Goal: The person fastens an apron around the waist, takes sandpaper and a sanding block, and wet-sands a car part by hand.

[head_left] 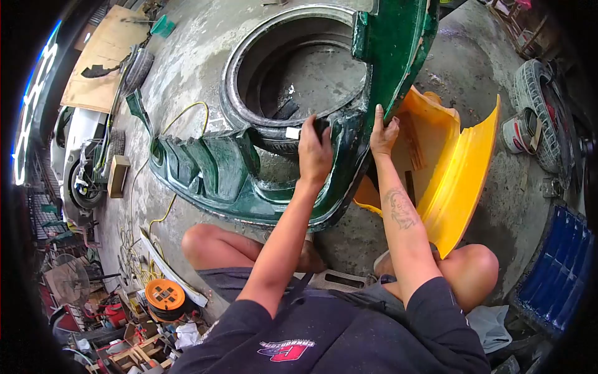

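Observation:
A large green moulded car bumper [398, 37] leans across a tire [232, 81] on the floor in front of me. My right hand [384, 134] is closed around the bumper's edge, thumb lying up along it. My left hand [315, 151] is curled just above the bumper's inner opening. Something small and dark shows at its fingers, too hidden to name. Beside those fingers sits a small white piece [293, 133]. The bumper's ribbed left part [212, 165] reaches out over the concrete, its surface scuffed and whitish.
Right of the bumper stands a yellow body panel [458, 181], close to my right forearm. Farther right are a white bucket [517, 134], another tire [536, 112] and a blue panel [557, 268]. An orange cable reel [165, 294] and yellow hose [163, 215] lie at left.

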`<control>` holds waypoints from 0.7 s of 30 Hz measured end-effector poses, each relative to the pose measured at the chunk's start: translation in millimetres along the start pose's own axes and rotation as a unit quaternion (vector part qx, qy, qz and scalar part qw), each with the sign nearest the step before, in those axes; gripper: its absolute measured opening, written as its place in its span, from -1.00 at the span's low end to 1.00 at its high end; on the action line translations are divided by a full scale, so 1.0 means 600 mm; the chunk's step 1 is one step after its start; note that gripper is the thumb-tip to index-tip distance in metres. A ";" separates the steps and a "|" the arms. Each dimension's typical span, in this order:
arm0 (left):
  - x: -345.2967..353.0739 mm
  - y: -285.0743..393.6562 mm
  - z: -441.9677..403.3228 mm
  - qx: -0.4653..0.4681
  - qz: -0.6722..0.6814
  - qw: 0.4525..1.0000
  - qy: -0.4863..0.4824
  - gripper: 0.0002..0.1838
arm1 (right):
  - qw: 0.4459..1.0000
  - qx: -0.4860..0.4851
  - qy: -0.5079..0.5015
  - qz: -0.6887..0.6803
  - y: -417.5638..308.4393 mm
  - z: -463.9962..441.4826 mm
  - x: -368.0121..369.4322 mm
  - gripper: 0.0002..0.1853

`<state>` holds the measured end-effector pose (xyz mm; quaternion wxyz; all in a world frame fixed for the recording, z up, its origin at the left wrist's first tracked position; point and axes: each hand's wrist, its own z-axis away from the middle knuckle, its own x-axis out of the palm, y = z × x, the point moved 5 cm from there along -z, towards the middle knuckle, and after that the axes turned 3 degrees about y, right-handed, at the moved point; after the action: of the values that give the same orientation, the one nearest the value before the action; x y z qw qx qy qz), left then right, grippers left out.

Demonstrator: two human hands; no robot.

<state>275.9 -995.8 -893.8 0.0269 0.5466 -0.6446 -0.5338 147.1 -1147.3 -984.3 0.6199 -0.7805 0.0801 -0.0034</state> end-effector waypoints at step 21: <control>0.047 0.012 0.038 0.058 -0.091 0.991 -0.085 -0.75 | 1.000 0.001 0.004 0.007 0.000 -0.005 0.002 -0.45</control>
<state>245.8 -1002.7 -914.0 -0.1084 0.5565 -0.6222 -0.5398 148.2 -1150.2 -983.7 0.6206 -0.7792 0.0879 -0.0022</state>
